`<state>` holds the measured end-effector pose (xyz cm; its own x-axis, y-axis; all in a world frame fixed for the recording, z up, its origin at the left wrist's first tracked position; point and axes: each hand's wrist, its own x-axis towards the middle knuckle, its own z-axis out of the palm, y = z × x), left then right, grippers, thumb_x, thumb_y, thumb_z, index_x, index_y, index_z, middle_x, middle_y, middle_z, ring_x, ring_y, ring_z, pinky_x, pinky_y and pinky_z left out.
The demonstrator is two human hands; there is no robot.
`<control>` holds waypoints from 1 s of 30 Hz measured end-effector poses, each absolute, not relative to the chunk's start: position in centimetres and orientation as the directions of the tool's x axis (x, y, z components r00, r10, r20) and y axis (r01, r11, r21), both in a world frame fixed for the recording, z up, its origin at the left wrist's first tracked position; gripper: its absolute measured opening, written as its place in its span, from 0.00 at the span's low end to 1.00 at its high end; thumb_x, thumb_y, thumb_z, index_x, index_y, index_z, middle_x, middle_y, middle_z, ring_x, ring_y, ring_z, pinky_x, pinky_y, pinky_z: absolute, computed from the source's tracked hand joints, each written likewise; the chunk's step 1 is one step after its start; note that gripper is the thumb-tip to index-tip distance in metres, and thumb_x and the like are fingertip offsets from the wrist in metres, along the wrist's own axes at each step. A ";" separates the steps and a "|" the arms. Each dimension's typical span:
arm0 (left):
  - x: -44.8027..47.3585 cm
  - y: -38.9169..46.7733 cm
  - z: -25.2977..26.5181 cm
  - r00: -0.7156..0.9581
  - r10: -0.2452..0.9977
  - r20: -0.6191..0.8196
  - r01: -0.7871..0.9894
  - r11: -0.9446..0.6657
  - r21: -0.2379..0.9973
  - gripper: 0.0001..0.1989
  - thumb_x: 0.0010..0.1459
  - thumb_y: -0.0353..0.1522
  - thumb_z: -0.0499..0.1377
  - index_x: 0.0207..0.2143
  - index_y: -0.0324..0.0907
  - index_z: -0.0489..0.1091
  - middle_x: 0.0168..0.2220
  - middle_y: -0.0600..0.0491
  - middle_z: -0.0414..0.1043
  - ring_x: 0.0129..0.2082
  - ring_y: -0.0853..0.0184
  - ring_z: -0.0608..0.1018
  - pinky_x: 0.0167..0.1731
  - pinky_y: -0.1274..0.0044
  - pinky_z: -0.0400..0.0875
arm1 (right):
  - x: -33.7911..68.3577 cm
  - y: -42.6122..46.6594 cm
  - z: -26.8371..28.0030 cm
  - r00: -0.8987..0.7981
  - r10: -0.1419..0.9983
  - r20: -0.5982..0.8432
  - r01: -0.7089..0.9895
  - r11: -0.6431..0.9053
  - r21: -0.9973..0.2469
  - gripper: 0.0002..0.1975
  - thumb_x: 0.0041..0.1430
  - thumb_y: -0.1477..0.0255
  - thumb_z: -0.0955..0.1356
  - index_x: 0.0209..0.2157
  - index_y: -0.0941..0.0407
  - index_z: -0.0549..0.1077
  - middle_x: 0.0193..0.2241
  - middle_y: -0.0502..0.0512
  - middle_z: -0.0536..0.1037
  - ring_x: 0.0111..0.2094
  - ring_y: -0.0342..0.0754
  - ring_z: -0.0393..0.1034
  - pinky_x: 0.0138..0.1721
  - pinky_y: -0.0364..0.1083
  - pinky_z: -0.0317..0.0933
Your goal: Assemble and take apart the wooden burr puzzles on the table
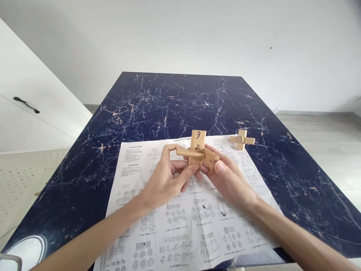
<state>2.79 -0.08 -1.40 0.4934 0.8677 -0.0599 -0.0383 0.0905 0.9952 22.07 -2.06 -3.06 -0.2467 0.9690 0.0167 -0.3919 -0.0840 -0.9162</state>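
Note:
Between my two hands is a wooden interlocking puzzle (198,142) made of flat, crossed pieces, held above a printed sheet. One upright piece bears a dark handwritten mark like a 3, and the piece on the right has a short dark stroke. My left hand (172,173) grips it from the left, thumb on the lower front and index finger at the end of the piece that sticks out left. My right hand (225,175) closes on the right-hand piece, with its thumb on that piece's edge. The fingers behind the puzzle are partly hidden.
The creased instruction sheet (132,218), printed with puzzle diagrams, lies on the dark blue marble-patterned table (169,101). A second wooden cross-shaped puzzle (241,140) rests at the sheet's upper right corner. A white cabinet with a black handle (26,104) stands at the left.

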 end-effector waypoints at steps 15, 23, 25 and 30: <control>2.4 0.2 -2.0 0.558 0.826 0.079 0.051 -0.129 0.990 0.12 0.76 0.37 0.55 0.57 0.44 0.58 0.38 0.52 0.80 0.23 0.73 0.72 0.24 0.78 0.68 | 22.3 -2.1 -2.9 -0.286 0.958 -0.034 -0.364 -0.142 -0.921 0.29 0.64 0.52 0.75 0.63 0.48 0.74 0.52 0.59 0.80 0.43 0.56 0.74 0.49 0.58 0.70; 2.3 0.4 -2.2 0.570 0.817 0.089 0.035 -0.132 0.991 0.12 0.76 0.37 0.55 0.56 0.44 0.60 0.39 0.50 0.79 0.27 0.71 0.74 0.26 0.77 0.68 | 22.4 -2.2 -3.4 -0.300 0.953 -0.029 -0.355 -0.140 -0.924 0.31 0.66 0.52 0.74 0.65 0.49 0.71 0.48 0.59 0.81 0.44 0.57 0.75 0.56 0.62 0.67; 2.3 0.4 -2.3 0.572 0.816 0.090 0.034 -0.133 0.990 0.12 0.76 0.37 0.55 0.57 0.44 0.60 0.40 0.50 0.78 0.27 0.71 0.74 0.26 0.77 0.68 | 22.4 -2.2 -3.5 -0.288 0.957 -0.033 -0.332 -0.132 -0.934 0.32 0.65 0.52 0.74 0.66 0.49 0.70 0.49 0.59 0.81 0.45 0.57 0.75 0.56 0.62 0.67; 2.5 0.2 -2.3 0.577 0.815 0.057 0.029 -0.089 0.996 0.19 0.76 0.36 0.54 0.63 0.47 0.52 0.36 0.55 0.75 0.29 0.69 0.74 0.29 0.75 0.68 | 22.4 -2.2 -3.5 -0.288 0.957 -0.021 -0.315 -0.116 -0.942 0.35 0.64 0.52 0.75 0.67 0.48 0.68 0.51 0.59 0.82 0.44 0.56 0.77 0.54 0.61 0.69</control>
<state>2.49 0.23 -2.32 0.5769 0.8149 0.0566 0.0288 -0.0895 0.9956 22.38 -2.20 -3.46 -0.2883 0.9573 -0.0213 -0.3155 -0.1159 -0.9418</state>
